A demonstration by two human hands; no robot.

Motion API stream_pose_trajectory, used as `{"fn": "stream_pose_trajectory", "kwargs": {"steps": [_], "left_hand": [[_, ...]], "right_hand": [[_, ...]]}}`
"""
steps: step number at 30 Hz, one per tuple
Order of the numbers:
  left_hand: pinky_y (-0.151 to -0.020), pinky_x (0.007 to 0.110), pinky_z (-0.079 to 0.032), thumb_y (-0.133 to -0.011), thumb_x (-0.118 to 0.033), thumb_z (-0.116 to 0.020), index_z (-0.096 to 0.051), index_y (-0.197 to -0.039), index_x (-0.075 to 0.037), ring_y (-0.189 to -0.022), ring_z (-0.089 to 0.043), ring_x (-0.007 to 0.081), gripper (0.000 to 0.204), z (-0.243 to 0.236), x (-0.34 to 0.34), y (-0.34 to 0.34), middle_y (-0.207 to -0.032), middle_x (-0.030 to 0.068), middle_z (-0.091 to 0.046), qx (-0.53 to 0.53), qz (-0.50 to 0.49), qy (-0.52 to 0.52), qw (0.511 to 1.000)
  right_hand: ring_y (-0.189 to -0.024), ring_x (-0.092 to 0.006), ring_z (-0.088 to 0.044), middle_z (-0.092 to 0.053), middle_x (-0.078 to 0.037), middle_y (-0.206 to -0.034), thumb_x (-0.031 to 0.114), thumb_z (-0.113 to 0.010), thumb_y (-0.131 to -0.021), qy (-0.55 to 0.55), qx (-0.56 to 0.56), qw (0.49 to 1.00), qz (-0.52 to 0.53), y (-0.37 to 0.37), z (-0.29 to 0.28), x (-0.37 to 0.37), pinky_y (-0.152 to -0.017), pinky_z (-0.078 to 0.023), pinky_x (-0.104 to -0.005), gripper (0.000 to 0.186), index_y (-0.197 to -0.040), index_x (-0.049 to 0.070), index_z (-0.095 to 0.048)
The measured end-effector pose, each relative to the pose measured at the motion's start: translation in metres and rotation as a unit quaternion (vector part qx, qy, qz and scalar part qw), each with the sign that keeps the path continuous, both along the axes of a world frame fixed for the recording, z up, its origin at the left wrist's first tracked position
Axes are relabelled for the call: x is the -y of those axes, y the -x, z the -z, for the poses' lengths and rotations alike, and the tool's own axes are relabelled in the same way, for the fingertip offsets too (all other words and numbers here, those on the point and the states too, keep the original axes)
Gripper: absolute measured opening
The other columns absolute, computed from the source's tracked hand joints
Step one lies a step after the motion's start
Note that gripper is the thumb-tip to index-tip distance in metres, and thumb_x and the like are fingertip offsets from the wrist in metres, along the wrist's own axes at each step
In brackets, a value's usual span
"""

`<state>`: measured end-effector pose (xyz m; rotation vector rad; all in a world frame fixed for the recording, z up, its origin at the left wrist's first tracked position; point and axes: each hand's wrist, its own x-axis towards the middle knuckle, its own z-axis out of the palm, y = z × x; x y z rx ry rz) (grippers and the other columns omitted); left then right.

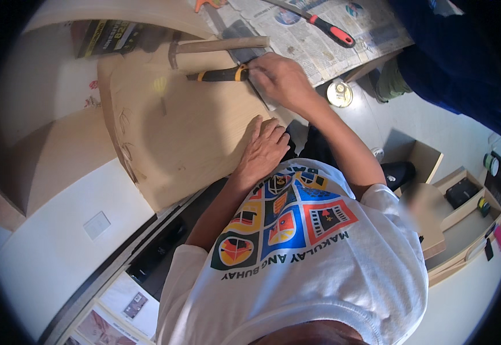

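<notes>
A light-brown wooden board point(187, 132) lies in front of me. My left hand point(265, 146) rests flat on its near right edge, fingers stretched out and holding nothing. At the board's far right edge, my right hand point(279, 79) has its fingers closed around one end of a black-and-yellow handled tool point(219, 75), which points left across the board. The fingers hide that end, so its exact kind does not show. Just beyond lies a hammer point(222, 45) with a wooden handle. A grey metal strip point(262, 95) runs beneath my right hand.
Newspaper point(371, 20) covers a table at the far right, where a saw point(331, 30) with a red-and-black handle lies. A person in dark blue point(463, 57) stands beyond. On the floor are a round tin point(339, 94) and a wooden compartment box point(463, 236).
</notes>
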<state>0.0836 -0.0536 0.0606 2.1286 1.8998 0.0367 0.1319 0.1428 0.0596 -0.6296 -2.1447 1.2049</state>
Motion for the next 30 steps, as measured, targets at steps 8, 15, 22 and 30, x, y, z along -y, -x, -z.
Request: {"fn": "stream_pose_trajectory", "kwargs": {"steps": [8, 15, 22, 30], "left_hand": [[-0.119, 0.056, -0.030, -0.087, -0.019, -0.071, -0.071, -0.108, 0.004, -0.132, -0.050, 0.0356, 0.031, 0.011, 0.007, 0.010, -0.125, 0.0196, -0.063, 0.105, -0.037, -0.023, 0.994], [-0.114, 0.056, -0.034, -0.081, -0.014, -0.071, -0.070, -0.118, -0.002, -0.130, -0.052, 0.0386, 0.038, 0.031, 0.004, 0.025, -0.128, 0.0207, -0.063, 0.150, 0.006, -0.074, 0.986], [-0.113, 0.053, -0.036, -0.087, -0.015, -0.074, -0.070, -0.121, -0.011, -0.131, -0.053, 0.0324, 0.034, 0.014, 0.005, 0.035, -0.126, 0.0112, -0.065, 0.200, 0.057, -0.027, 0.978], [-0.118, 0.049, -0.034, -0.086, -0.018, -0.078, -0.070, -0.120, -0.008, -0.140, -0.046, 0.0310, 0.036, 0.022, 0.038, 0.068, -0.138, 0.0094, -0.059, 0.177, 0.100, -0.109, 0.973]], "right_hand": [[-0.104, -0.0370, -0.068, -0.071, -0.014, -0.102, 0.015, -0.063, -0.090, -0.203, 0.118, 0.968, -0.086, 0.123, 0.028, 0.048, -0.091, -0.054, -0.0482, 0.019, -0.105, 0.006, -0.072], [-0.106, -0.0394, -0.067, -0.068, -0.021, -0.112, 0.013, -0.059, -0.091, -0.134, 0.118, 0.977, -0.117, 0.098, 0.005, 0.055, -0.091, -0.054, -0.0480, 0.031, -0.118, 0.003, -0.067], [-0.067, -0.0148, -0.062, -0.062, -0.006, -0.074, 0.036, -0.057, -0.105, 0.329, -0.055, 0.924, 0.186, -0.053, -0.028, 0.051, -0.062, -0.053, -0.0330, 0.040, -0.113, -0.003, -0.059], [-0.066, -0.0104, -0.060, -0.062, -0.002, -0.077, 0.038, -0.069, -0.100, 0.440, 0.065, 0.851, 0.279, -0.120, 0.019, 0.175, -0.059, -0.049, -0.0264, 0.036, -0.100, 0.002, -0.062]]}}
